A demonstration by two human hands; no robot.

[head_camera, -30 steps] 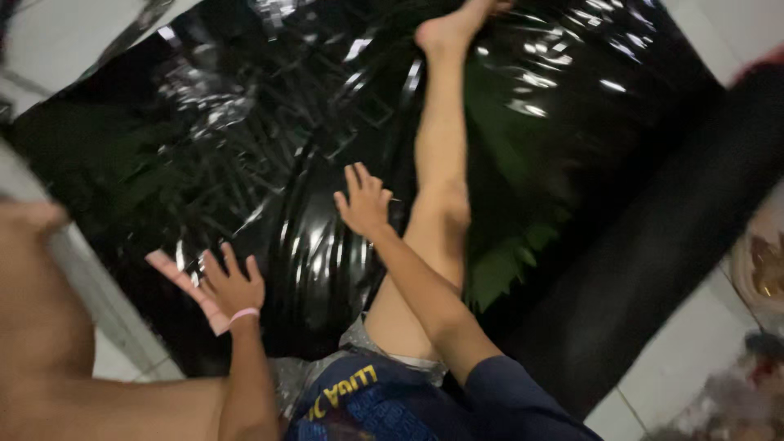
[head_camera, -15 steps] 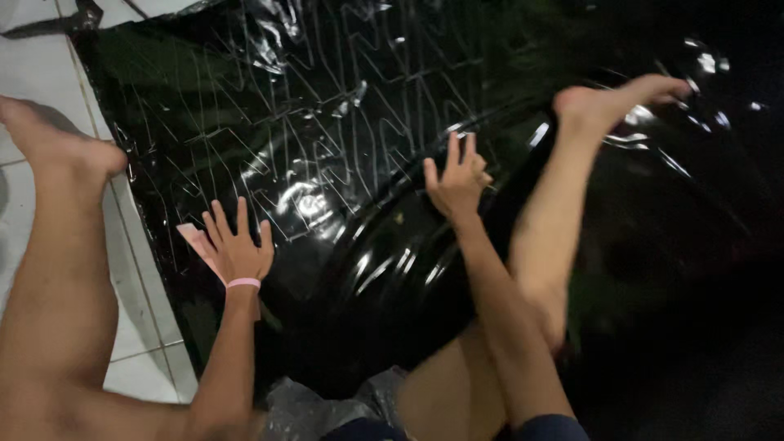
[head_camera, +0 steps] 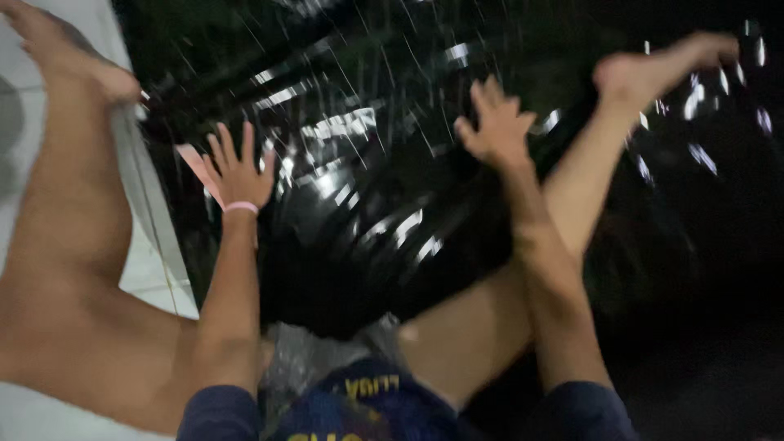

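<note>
A large shiny black plastic sheet [head_camera: 359, 220] lies spread over the floor in front of me. My left hand [head_camera: 239, 169], with a pink band at the wrist, presses flat on the sheet with fingers spread, next to a thin pink strip [head_camera: 198, 167]. Farther out on the sheet, my right hand [head_camera: 494, 124] also lies flat with fingers apart. My bare right leg [head_camera: 596, 163] stretches across the sheet beside the right hand. My left leg [head_camera: 69, 188] rests on the tiles at the sheet's left edge.
White floor tiles [head_camera: 151, 261] run along the left of the sheet. Crumpled clear plastic [head_camera: 306, 359] bunches at my lap, near my dark blue shorts [head_camera: 367, 400]. The sheet's right part is dark and hard to make out.
My view has swung, so the sheet and legs sit differently in frame. Both hands stay flat on the sheet, the right one now reaching farther forward, close to my right foot.
</note>
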